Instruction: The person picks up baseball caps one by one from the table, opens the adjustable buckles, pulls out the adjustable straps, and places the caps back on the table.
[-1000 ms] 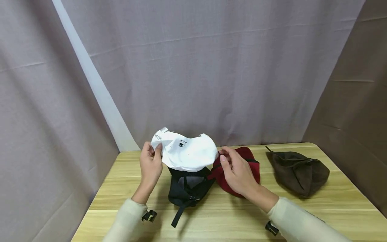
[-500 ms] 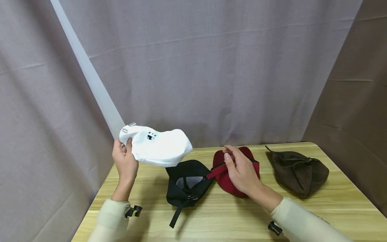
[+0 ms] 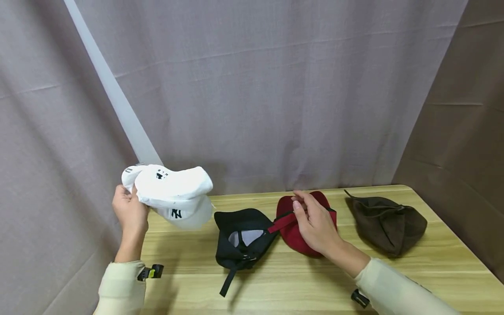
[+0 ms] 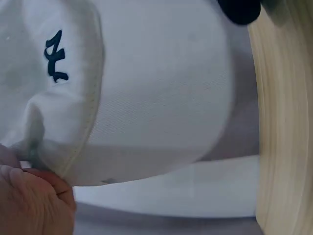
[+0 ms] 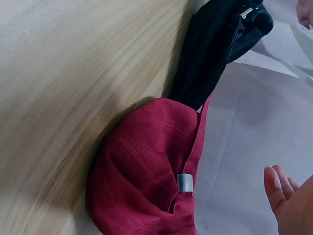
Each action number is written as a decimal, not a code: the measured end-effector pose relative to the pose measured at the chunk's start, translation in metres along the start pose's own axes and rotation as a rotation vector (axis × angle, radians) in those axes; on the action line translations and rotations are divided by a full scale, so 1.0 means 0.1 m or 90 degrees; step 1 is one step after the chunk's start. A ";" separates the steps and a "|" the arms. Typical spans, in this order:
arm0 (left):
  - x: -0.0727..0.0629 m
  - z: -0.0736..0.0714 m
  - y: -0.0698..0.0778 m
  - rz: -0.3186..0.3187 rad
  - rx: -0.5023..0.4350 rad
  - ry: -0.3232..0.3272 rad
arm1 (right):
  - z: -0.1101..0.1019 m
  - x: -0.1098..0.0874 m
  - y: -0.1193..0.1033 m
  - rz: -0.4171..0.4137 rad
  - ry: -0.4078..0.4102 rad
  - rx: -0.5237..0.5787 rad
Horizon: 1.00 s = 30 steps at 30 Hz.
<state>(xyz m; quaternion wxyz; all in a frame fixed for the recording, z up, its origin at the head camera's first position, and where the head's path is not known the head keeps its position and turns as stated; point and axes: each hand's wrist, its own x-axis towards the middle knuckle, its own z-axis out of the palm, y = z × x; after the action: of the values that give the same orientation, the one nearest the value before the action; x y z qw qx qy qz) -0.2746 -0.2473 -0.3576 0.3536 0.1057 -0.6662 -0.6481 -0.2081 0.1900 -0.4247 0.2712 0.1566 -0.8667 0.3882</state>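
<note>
Over the table (image 3: 283, 288), white cap (image 3: 173, 183) is pinched by left hand (image 3: 131, 213), best gripped lightly against creasing, right hand (image 3: 314, 222) relaxed and empty

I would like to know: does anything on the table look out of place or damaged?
Nothing looks spilled or plainly damaged. A little untidy is the strap of the red cap: it sticks out sideways, up to the edge of the black cap. The brown cap looks creased, not neatly shaped.

Table (image 3: 291, 286) bears black cap (image 3: 230, 251), red cap (image 3: 293, 235), brown cap (image 3: 389, 227).
</note>
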 end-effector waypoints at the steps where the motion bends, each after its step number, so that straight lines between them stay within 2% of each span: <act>1: 0.03 -0.03 -0.02 -0.022 0.030 -0.004 | 0.00 0.00 0.00 0.000 0.001 0.000; 3: 0.09 -0.07 -0.06 -0.057 0.106 -0.019 | -0.01 -0.01 0.01 -0.001 0.001 0.000; 5: 0.14 -0.11 -0.13 -0.074 0.206 -0.046 | -0.01 -0.01 0.02 -0.003 -0.002 -0.003; 6: 0.16 -0.13 -0.18 -0.079 0.255 -0.062 | -0.02 -0.02 0.02 -0.004 -0.004 -0.007; 9: 0.21 -0.16 -0.34 -0.096 0.354 -0.131 | -0.03 -0.02 0.03 -0.002 -0.005 -0.015; 13: 0.26 -0.17 -0.57 -0.138 0.426 -0.227 | -0.03 -0.02 0.04 0.002 -0.011 -0.017; 16: 0.27 -0.16 -0.69 -0.167 0.471 -0.284 | -0.03 -0.03 0.04 -0.002 -0.021 -0.017; 18: 0.27 -0.14 -0.75 -0.173 0.500 -0.312 | -0.02 -0.04 0.04 -0.006 -0.025 -0.021; 20: 0.25 -0.10 -0.78 -0.170 0.531 -0.339 | -0.02 -0.05 0.04 -0.009 -0.026 -0.023; 24: 0.19 -0.03 -0.81 -0.137 0.609 -0.416 | -0.02 -0.07 0.05 -0.009 -0.026 -0.026; 27: 0.09 0.04 -0.80 -0.095 0.658 -0.484 | -0.03 -0.07 0.05 -0.007 -0.028 -0.026; 30: -0.03 0.13 -0.78 -0.062 0.680 -0.534 | -0.04 -0.07 0.05 -0.001 -0.032 -0.022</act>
<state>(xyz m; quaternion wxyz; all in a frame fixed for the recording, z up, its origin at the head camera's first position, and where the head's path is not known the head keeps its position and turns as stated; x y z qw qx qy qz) -0.3047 -0.2456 -0.4305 -0.0646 0.0354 -0.9700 -0.2316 -0.2035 0.1966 -0.4299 0.2524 0.1623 -0.8796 0.3691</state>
